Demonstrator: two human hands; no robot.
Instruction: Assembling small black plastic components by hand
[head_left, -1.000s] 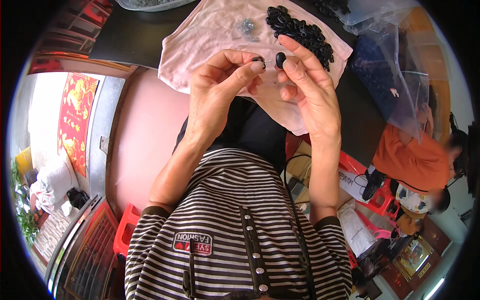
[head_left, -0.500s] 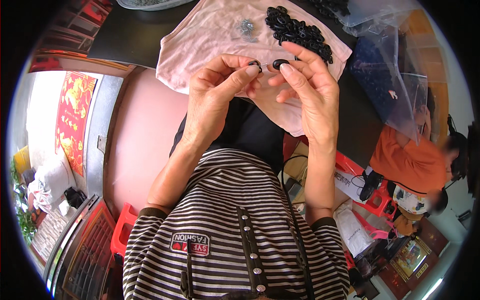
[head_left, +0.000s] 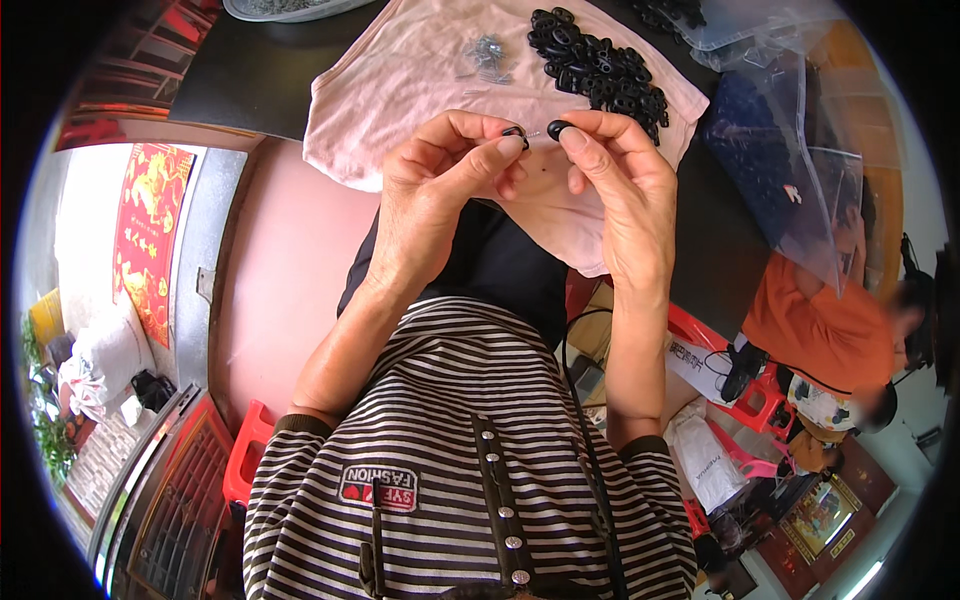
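Observation:
Between the thumb and fingers of my left hand (head_left: pixel 425 190) is a small black looped piece (head_left: pixel 515 132), partly covered by the fingertips. A thin silvery pin (head_left: pixel 534 134) sticks out from it toward the right. My right hand (head_left: pixel 635 190) pinches a small rounded black piece (head_left: pixel 557 129), its index finger curled over against the thumb. The two pieces face each other a short way apart, above a pale pink cloth (head_left: pixel 390 85). Beyond the hands, a heap of black oval pieces (head_left: pixel 600 65) lies on the cloth, with a little pile of silvery pins (head_left: pixel 487 55) to its left.
The cloth is spread over a dark table (head_left: pixel 260 75). A tray (head_left: pixel 290 8) of small metal bits stands at the far left edge. Clear plastic bags (head_left: pixel 790 150) lie at the right, near a person in an orange top (head_left: pixel 820 320). A red stool (head_left: pixel 247 455) is at lower left.
My right index and other fingers, raised and spread before, have folded down around the rounded black piece. The gap between the two pieces looks about the same. My left hand has hardly moved.

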